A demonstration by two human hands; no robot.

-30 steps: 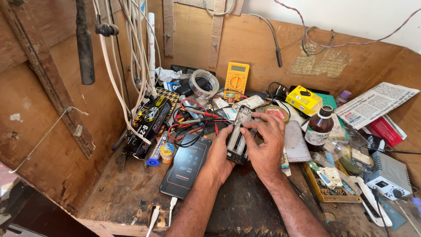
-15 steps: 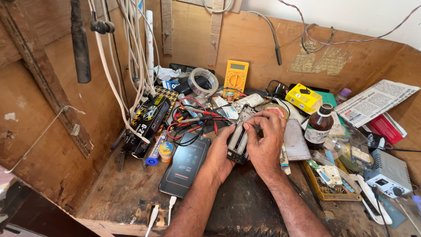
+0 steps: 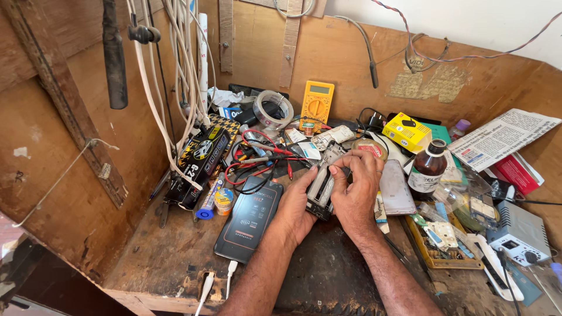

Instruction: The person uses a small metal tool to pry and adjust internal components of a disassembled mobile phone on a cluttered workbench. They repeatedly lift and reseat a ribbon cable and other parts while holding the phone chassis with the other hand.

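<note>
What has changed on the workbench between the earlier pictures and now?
Little changed. Both hands, left hand and right hand, keep gripping the small grey-and-black device; the right fingers shifted slightly over its top. The black smartphone and yellow multimeter stayed put.

You look down on a worn wooden workbench (image 3: 175, 263), its top scuffed and dark-stained, boxed in by plywood panels. Behind the bench stands the back panel (image 3: 351, 64), plain brown board with two upright wooden battens (image 3: 290, 41) nailed to it and a patch of torn paper glue toward its right end. Above that panel a pale plastered wall (image 3: 468, 20) shows, brightly lit. Left of the bench rises a slanted side panel (image 3: 52, 146), crossed by a diagonal wooden strip (image 3: 70, 111). Right of the bench a second side panel (image 3: 538, 88) closes the corner. Daylight falls evenly, without hard shadows.
</note>
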